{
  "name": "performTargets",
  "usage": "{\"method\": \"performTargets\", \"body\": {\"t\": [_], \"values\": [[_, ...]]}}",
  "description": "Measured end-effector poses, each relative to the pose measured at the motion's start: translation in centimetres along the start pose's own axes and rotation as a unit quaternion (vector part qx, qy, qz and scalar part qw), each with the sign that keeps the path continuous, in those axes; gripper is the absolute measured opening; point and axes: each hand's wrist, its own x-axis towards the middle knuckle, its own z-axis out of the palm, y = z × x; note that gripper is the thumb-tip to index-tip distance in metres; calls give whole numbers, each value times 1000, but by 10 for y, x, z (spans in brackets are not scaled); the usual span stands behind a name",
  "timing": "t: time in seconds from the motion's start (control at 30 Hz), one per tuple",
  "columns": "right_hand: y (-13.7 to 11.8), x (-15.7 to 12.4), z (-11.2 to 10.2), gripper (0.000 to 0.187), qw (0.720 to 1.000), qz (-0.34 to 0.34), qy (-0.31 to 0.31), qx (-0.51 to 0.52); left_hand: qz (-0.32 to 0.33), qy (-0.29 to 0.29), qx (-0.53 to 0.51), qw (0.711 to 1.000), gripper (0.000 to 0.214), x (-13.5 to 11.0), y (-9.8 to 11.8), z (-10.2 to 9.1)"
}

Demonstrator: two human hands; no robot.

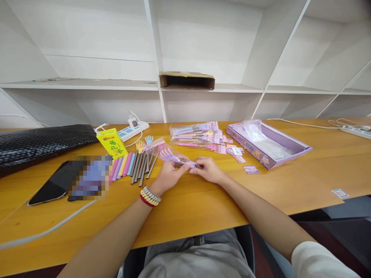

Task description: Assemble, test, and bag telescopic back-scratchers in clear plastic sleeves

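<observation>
Both my hands meet over the middle of the wooden table (203, 208). My left hand (168, 175), with bead bracelets on the wrist, and my right hand (208, 169) pinch a clear plastic sleeve (162, 148) with a purple hand-shaped back scratcher (171, 156) in it. The purple claw end points left and away from me. To the left of my hands lies a row of loose back scratchers (139, 164) with pastel handles and metal shafts.
A pile of bagged scratchers (197, 135) and small labels (251, 169) lie beyond my hands. A purple box (268, 143) with plastic stands at the right. A phone (53, 185), yellow drink carton (112, 143), black bag (37, 144), power strip (133, 129) and white cable (46, 231) lie left.
</observation>
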Motion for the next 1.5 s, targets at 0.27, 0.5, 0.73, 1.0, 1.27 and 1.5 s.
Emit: {"method": "performTargets", "body": {"t": [0.27, 0.5, 0.73, 1.0, 1.27, 1.5], "values": [[-8, -4, 10, 34, 972, 58, -46, 222, 38, 83, 85, 992, 25, -8, 3, 6], [-9, -2, 14, 33, 944, 44, -76, 317, 72, -7, 180, 981, 23, -11, 14, 7], [-11, -5, 2, 44, 984, 19, 8, 179, 30, -44, 136, 989, 33, -3, 10, -3], [-10, -6, -4, 51, 982, -37, 25, 186, 40, -98, 166, 980, 33, -2, 3, -6], [-8, -4, -3, 29, 991, 13, 62, 121, 53, -164, 204, 964, 26, 1, -2, -4], [2, 5, -10, 31, 959, 79, 167, 214, 31, -172, 191, 966, 24, 3, -10, -11]]}}
